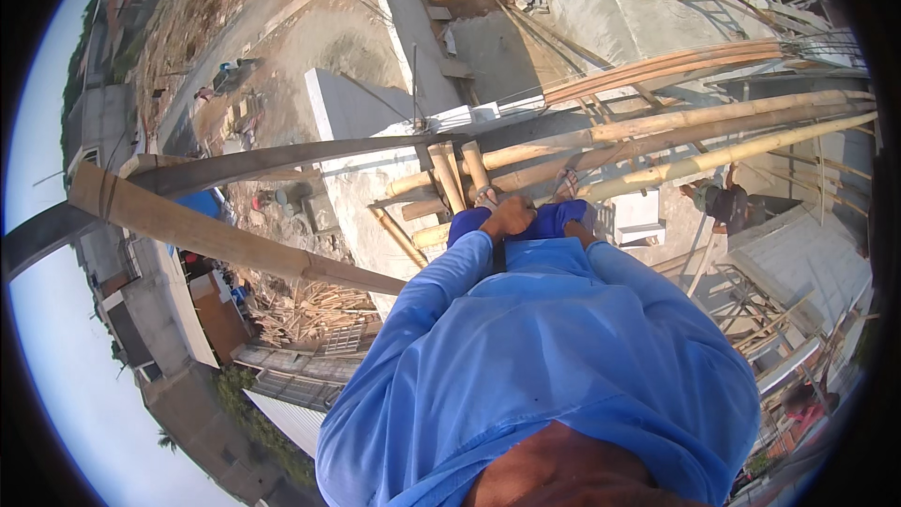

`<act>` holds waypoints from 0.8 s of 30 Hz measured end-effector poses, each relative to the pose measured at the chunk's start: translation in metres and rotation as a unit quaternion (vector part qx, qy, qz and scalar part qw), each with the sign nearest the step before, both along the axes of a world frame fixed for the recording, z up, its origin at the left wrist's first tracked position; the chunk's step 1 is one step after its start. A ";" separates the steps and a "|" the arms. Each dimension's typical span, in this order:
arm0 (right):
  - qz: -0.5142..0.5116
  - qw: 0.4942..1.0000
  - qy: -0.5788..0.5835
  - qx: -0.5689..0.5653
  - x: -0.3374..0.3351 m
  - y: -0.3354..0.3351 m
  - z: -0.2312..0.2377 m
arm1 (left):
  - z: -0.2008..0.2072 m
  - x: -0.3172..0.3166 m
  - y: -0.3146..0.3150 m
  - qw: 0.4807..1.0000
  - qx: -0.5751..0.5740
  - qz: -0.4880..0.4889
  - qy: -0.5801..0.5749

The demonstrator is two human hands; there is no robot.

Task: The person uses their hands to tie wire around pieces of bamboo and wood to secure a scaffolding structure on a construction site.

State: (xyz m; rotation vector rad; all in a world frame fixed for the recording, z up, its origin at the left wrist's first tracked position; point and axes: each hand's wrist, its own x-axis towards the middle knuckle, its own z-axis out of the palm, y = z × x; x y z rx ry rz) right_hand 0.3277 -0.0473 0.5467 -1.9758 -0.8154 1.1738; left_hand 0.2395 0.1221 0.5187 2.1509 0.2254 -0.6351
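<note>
Seen from the head camera, a worker in a blue shirt is crouching high on bamboo scaffolding [657, 127] above a building site. The left hand [511, 216] is resting curled on the knee, gripping nothing visible. The right hand [584, 218] is lying beside it, its grip unclear. A wooden plank [216, 235] is jutting out leftward.

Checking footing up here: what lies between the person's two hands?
In the head view, only the blue shorts show between the left hand and right hand, above the bamboo poles.
</note>
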 end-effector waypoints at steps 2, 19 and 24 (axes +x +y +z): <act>0.012 1.000 0.005 0.006 -0.003 0.009 -0.002 | -0.026 -0.014 0.003 1.000 -0.022 0.007 -0.002; 0.023 1.000 0.003 -0.021 0.007 -0.016 -0.015 | -0.021 -0.007 -0.018 0.999 0.003 0.006 0.035; 0.025 0.999 0.002 -0.034 0.003 -0.027 -0.011 | -0.042 0.002 -0.039 0.996 -0.031 0.006 0.082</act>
